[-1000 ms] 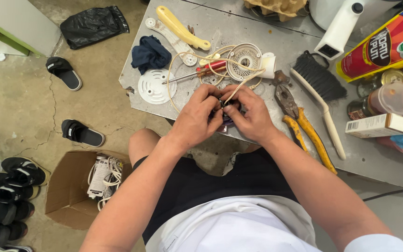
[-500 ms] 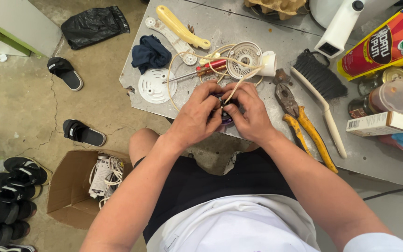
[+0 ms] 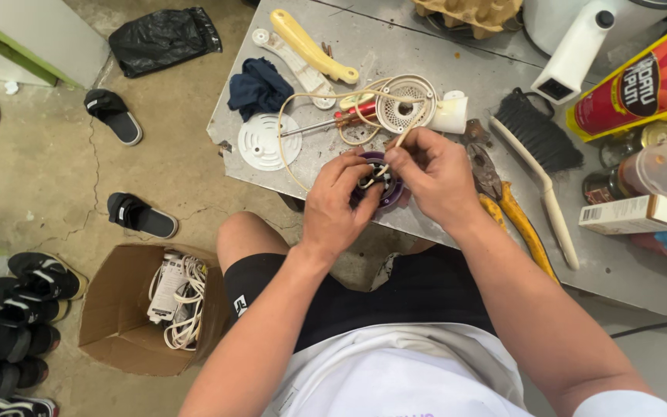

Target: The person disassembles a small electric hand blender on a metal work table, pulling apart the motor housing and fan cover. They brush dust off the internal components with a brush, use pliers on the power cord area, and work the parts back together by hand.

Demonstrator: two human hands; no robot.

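The purple round fitting (image 3: pixel 386 189) sits between both hands at the table edge; the left hand (image 3: pixel 337 202) cups it, while the right hand (image 3: pixel 434 174) pinches a cream wire (image 3: pixel 403 139) above it.

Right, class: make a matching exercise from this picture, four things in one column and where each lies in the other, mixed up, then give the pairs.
Things:
1. Blue cloth
2. Brush
3. Cardboard box
4. Purple part

Places:
A. On the floor, with white cords inside
B. Between the left hand and right hand
C. Near the table's left end
D. On the table, right of the hands

Pairs: 1-C, 2-D, 3-A, 4-B
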